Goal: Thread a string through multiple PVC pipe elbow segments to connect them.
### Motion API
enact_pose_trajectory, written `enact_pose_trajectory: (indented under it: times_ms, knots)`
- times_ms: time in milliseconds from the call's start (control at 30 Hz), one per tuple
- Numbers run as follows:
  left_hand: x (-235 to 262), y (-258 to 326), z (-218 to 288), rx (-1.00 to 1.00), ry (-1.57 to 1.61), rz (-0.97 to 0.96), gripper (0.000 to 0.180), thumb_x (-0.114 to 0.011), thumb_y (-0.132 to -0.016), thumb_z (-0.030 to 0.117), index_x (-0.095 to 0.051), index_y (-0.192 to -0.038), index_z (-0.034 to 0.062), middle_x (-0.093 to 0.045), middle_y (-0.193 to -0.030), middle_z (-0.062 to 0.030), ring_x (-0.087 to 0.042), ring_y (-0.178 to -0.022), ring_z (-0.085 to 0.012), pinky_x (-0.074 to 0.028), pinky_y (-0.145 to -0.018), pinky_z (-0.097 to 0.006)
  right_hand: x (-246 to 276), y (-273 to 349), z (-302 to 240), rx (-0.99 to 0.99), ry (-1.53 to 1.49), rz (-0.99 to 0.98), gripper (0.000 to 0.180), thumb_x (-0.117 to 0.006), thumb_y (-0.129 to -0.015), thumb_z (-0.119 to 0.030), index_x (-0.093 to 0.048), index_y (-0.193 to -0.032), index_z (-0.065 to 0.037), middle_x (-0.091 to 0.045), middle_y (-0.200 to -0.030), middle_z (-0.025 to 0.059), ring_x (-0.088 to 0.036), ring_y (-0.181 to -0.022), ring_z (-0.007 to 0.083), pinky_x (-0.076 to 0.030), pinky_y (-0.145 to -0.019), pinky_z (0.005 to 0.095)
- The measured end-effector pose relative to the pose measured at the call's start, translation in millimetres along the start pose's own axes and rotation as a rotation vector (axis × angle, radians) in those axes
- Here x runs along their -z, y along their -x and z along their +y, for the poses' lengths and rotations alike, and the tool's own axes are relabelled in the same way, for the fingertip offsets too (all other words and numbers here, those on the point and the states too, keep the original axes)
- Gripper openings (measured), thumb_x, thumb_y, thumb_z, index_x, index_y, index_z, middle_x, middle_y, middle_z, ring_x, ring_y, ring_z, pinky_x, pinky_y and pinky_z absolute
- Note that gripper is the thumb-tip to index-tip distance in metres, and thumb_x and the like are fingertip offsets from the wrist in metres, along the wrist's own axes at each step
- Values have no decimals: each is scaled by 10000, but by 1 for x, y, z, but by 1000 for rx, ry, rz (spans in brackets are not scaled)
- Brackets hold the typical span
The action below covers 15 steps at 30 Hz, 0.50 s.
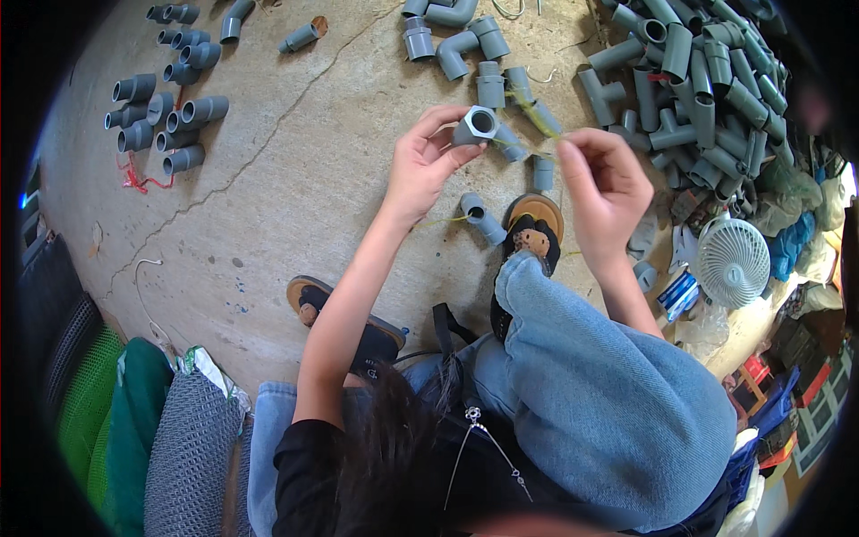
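Note:
My left hand (422, 166) holds a grey plastic pipe fitting (465, 131) up above the floor, its hex-shaped open end facing up and to the right. My right hand (608, 192) is closed in a pinch on a thin yellow string (535, 115), which is blurred and trails leftward over several loose fittings. Beneath the hands, a grey coupling (483, 219) lies beside my sandal, with a yellow strand at its mouth. A short grey coupling (543, 173) stands between my hands, and a threaded adapter (489, 87) is just beyond the left one.
Several couplings (183, 160) are grouped at the far left by red string (139, 179). A big heap of tees and elbows (702, 98) fills the far right. A white fan (734, 262) stands near my right knee. Rolled wire mesh (192, 456) lies at the near left.

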<state>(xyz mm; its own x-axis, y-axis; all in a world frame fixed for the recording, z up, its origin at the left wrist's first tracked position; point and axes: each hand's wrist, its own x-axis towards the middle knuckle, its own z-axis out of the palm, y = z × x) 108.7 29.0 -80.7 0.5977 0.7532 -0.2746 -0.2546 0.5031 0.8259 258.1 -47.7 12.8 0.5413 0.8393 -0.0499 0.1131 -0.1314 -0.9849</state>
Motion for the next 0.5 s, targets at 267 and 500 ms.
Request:
enact_pose_trajectory:
  times_ms: [267,500]
  knots:
    - [-26,2,24,-182,-77,-55,365,-573,-712,-141,-548,-1055,-19,-434,-1093,-62,-532,-997,-171,-516,-817,-275,-10,-4,-1,374,478,-133,115,-645,-729,-6,-635,-841,-33,-583,-699,66,-544,-553,116,-419,-482,233]
    - [-24,6,27,-197,-251,-14,375,-611,-691,-115,-572,-1049,-10,-471,-1107,-67,-508,-1025,-174,-446,-848,-285,-8,-3,1,377,472,-153,133,-641,-741,9,-654,-867,-32,-593,-736,56,-538,-584,99,-406,-503,205]
